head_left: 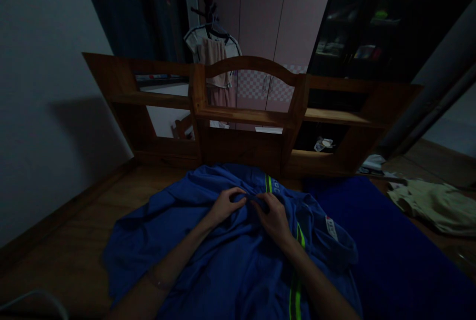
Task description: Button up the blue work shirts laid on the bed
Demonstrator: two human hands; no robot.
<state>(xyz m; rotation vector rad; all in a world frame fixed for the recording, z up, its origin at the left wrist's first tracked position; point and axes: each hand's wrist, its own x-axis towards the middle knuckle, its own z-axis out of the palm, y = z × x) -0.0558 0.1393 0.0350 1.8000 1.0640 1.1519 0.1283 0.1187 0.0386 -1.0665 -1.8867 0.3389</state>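
A blue work jacket [159, 230] with yellow-green stripes lies spread and rumpled in front of me. My left hand [226, 204] pinches a fold of its fabric near the middle, thumb and fingers pressed together. Close beside it on the right, my right hand [273, 216] pinches the same area of cloth. A small gap separates the two sets of fingertips. White lettering shows next to the stripe beyond my right hand, and a pale label [330, 228] sits on the jacket's right part. What exactly lies between the fingertips is too dark to make out.
Behind the jacket stands a wooden headboard [245, 119] with open shelves. A dark blue mat [386, 255] lies to the right, with a pale yellow-green cloth [439, 206] beyond it. A white wall [44, 111] borders the left. A cable [37, 294] curves at the lower left.
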